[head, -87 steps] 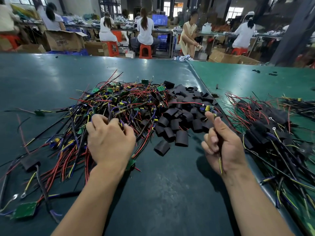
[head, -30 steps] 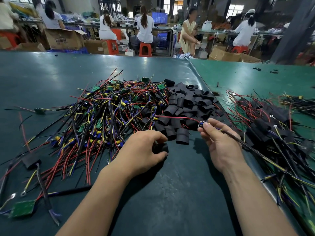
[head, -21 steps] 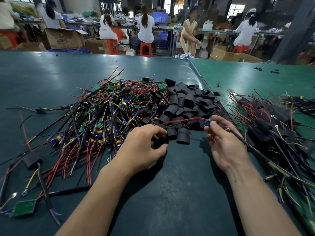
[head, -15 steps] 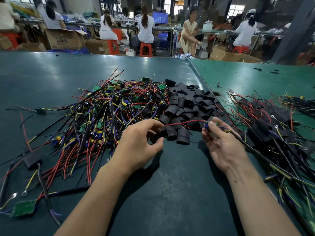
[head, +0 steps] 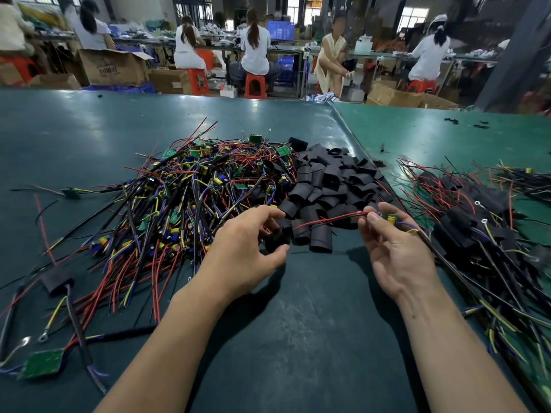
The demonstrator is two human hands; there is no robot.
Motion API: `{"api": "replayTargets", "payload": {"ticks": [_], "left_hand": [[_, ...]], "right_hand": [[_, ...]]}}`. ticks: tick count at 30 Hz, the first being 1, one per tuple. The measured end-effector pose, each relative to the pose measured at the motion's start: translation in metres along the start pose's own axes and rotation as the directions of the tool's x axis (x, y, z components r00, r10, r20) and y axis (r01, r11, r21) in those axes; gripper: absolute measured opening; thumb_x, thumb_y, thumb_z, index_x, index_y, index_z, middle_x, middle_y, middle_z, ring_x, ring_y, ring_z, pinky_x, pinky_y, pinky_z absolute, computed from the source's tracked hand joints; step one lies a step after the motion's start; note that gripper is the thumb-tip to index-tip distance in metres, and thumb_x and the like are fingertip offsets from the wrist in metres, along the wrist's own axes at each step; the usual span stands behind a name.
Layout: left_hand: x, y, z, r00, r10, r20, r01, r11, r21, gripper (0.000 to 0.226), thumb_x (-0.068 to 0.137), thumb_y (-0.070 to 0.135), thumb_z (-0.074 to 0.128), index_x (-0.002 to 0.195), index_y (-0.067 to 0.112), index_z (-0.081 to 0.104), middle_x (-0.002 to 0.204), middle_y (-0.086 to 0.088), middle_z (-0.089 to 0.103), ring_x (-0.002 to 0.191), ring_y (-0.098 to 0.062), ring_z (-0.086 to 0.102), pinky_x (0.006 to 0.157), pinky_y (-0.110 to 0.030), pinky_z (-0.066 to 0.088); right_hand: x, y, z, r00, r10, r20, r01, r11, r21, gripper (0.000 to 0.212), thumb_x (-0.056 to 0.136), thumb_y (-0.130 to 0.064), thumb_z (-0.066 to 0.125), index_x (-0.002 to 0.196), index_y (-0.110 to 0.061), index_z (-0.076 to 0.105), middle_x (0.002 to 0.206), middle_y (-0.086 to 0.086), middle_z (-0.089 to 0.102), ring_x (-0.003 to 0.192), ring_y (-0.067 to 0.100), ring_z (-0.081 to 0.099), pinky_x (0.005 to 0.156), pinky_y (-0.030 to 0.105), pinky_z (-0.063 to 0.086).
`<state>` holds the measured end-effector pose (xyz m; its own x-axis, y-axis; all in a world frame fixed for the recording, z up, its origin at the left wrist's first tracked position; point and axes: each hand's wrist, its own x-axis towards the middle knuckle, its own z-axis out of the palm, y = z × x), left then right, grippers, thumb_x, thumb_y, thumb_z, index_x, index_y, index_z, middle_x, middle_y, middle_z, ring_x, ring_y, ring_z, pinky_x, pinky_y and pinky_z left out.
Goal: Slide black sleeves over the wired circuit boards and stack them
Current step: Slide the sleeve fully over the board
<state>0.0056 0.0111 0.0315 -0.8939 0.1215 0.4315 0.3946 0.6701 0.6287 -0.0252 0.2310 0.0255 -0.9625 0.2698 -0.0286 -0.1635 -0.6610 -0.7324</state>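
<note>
Our left hand (head: 247, 248) pinches a black sleeve (head: 276, 240); at three o'clock, our right hand (head: 396, 248) pinches a wired board (head: 390, 218), ready for threading.

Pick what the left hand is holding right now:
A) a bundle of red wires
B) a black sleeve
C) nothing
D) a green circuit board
B: the left hand curls its thumb and fingers round a single black sleeve at the near edge of the sleeve pile, while the right hand pinches the wired board.
</note>
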Motion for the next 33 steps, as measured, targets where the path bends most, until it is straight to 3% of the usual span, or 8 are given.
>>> {"api": "replayTargets", "payload": {"ticks": [7,19,26,30,33], "left_hand": [[0.000,0.000,0.002,0.999,0.009,0.044,-0.009,1.000,-0.006,0.046,0.080,0.024,0.078,0.123,0.025,0.060,0.101,0.011,0.063,0.095,-0.009,0.062,0.078,-0.029,0.050],[0.001,-0.001,0.004,0.999,0.007,-0.045,-0.009,0.999,-0.046,0.045,0.078,0.026,0.080,0.119,0.024,0.062,0.093,0.012,0.062,0.083,-0.009,0.063,0.078,-0.034,0.054],[0.003,-0.004,0.004,0.997,-0.033,-0.075,0.031,0.999,-0.027,0.046,0.077,0.027,0.081,0.119,0.024,0.062,0.093,0.010,0.062,0.081,-0.008,0.061,0.074,-0.031,0.053],[0.002,-0.003,0.003,0.997,-0.024,-0.073,0.021,0.999,-0.044,0.045,0.077,0.026,0.081,0.118,0.023,0.062,0.094,0.011,0.063,0.084,-0.009,0.064,0.074,-0.025,0.051],[0.002,-0.001,0.003,0.998,0.005,-0.070,-0.009,0.998,-0.058,0.044,0.076,0.023,0.081,0.116,0.024,0.063,0.094,0.013,0.064,0.084,-0.005,0.064,0.072,-0.016,0.047]], "right_hand": [[-0.001,-0.004,0.001,1.000,0.004,0.005,-0.004,0.998,0.055,0.029,0.088,0.015,0.052,0.084,-0.012,0.061,0.072,0.004,0.069,0.067,0.011,0.068,0.065,0.018,0.056],[-0.007,-0.004,0.005,0.992,0.042,0.115,-0.040,0.999,-0.020,0.029,0.087,0.014,0.053,0.087,-0.013,0.063,0.076,0.004,0.070,0.070,0.012,0.068,0.066,0.019,0.056],[-0.010,-0.007,0.005,0.978,0.044,0.203,-0.050,0.998,0.023,0.024,0.072,0.006,0.060,0.085,-0.014,0.064,0.077,0.002,0.070,0.070,0.011,0.068,0.067,0.019,0.056],[-0.010,-0.005,0.006,0.976,0.058,0.208,-0.055,0.998,-0.023,0.026,0.073,0.007,0.060,0.077,-0.017,0.071,0.076,0.004,0.070,0.070,0.013,0.069,0.067,0.020,0.057],[-0.008,-0.004,0.005,0.988,0.037,0.153,-0.030,0.998,-0.052,0.028,0.082,0.013,0.056,0.083,-0.013,0.065,0.073,0.003,0.071,0.068,0.012,0.070,0.065,0.019,0.057]]}}
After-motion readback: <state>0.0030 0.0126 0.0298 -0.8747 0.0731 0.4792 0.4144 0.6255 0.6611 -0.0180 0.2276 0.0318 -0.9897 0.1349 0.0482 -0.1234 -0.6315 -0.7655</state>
